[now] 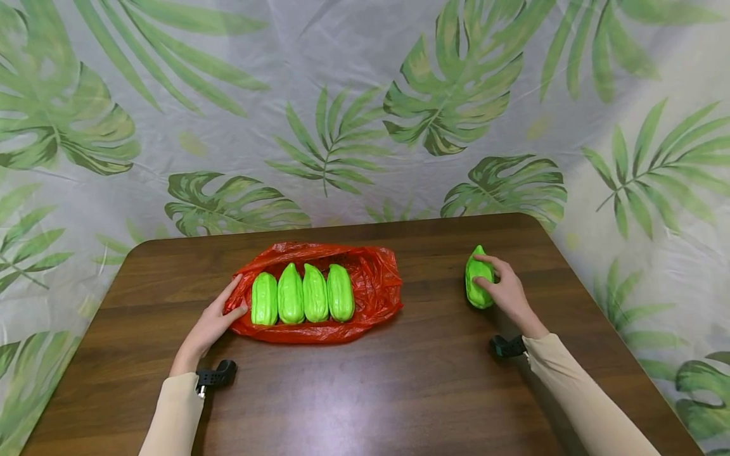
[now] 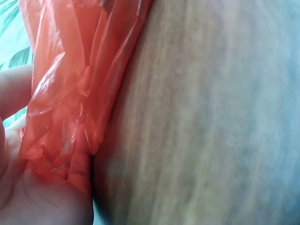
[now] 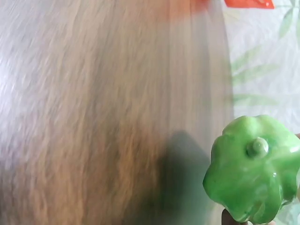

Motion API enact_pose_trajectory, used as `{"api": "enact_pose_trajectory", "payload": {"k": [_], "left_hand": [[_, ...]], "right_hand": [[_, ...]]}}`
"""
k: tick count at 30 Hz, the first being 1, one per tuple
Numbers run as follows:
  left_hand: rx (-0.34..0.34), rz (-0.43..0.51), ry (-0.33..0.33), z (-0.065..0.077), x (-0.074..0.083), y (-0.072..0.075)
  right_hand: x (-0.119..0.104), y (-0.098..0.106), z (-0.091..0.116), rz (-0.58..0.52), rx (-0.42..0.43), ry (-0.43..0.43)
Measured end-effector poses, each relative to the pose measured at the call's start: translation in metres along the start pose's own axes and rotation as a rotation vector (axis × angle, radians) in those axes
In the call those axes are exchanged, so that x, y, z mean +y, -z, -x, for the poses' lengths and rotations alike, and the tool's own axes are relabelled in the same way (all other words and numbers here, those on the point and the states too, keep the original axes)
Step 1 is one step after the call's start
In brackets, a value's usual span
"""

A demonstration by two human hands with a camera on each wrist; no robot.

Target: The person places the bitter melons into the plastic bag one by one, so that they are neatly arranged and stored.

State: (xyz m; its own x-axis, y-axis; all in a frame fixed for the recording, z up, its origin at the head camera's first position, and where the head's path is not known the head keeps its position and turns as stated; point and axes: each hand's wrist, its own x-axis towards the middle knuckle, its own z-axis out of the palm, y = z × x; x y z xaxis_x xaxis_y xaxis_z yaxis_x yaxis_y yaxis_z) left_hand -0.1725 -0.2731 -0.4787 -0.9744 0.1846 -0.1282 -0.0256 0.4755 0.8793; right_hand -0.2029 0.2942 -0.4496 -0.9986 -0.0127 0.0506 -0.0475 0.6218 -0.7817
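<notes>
A red plastic bag [image 1: 373, 278] lies spread on the table with its mouth facing up. Several glossy, ribbed green vegetables [image 1: 291, 296] sit side by side in it, some with pointed tips. My left hand [image 1: 213, 323] grips the bag's left end; in the left wrist view the thin red film [image 2: 65, 93] bunches against the palm and covers part of the fingers. Well to the right, my right hand [image 1: 510, 294] holds another ribbed green vegetable [image 1: 476, 278] between thumb and fingers. The right wrist view shows this vegetable's lobed end [image 3: 248, 173] with a short round stub.
The brown wooden table [image 1: 365, 386] has rounded far corners. Behind it hangs a pale cloth [image 1: 353, 76] printed with green leaves. Black straps [image 1: 217, 375] with small devices sit on both wrists, below the cream sleeves.
</notes>
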Motion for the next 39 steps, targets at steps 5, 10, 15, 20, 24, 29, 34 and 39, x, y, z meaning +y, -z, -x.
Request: {"api": "enact_pose_trajectory", "payload": {"k": [5,10,15,20,24,29,34,39], "left_hand": [[-0.001,0.003,0.010,0.000,0.000,0.000],[0.000,0.006,0.013,0.000,0.000,0.000],[-0.002,0.009,0.021,-0.001,-0.001,0.000],[-0.002,0.014,0.023,-0.002,-0.001,0.000],[0.000,0.010,0.023,0.000,0.001,0.000],[0.004,0.008,0.019,0.001,0.003,-0.001],[0.003,0.005,0.013,0.000,0.001,-0.001],[0.001,0.014,0.013,0.001,0.002,-0.001]], "right_hand": [[-0.007,-0.004,0.000,-0.017,-0.018,0.010],[-0.013,-0.009,-0.001,-0.019,-0.024,0.026],[-0.021,-0.014,-0.002,-0.036,-0.028,0.038],[-0.032,-0.018,-0.003,-0.082,-0.045,0.062],[-0.040,-0.020,-0.003,-0.106,-0.064,0.075],[-0.048,-0.025,-0.004,-0.125,-0.074,0.091],[-0.055,-0.031,-0.005,-0.155,-0.081,0.119],[-0.064,-0.035,-0.005,-0.180,-0.100,0.134]]}}
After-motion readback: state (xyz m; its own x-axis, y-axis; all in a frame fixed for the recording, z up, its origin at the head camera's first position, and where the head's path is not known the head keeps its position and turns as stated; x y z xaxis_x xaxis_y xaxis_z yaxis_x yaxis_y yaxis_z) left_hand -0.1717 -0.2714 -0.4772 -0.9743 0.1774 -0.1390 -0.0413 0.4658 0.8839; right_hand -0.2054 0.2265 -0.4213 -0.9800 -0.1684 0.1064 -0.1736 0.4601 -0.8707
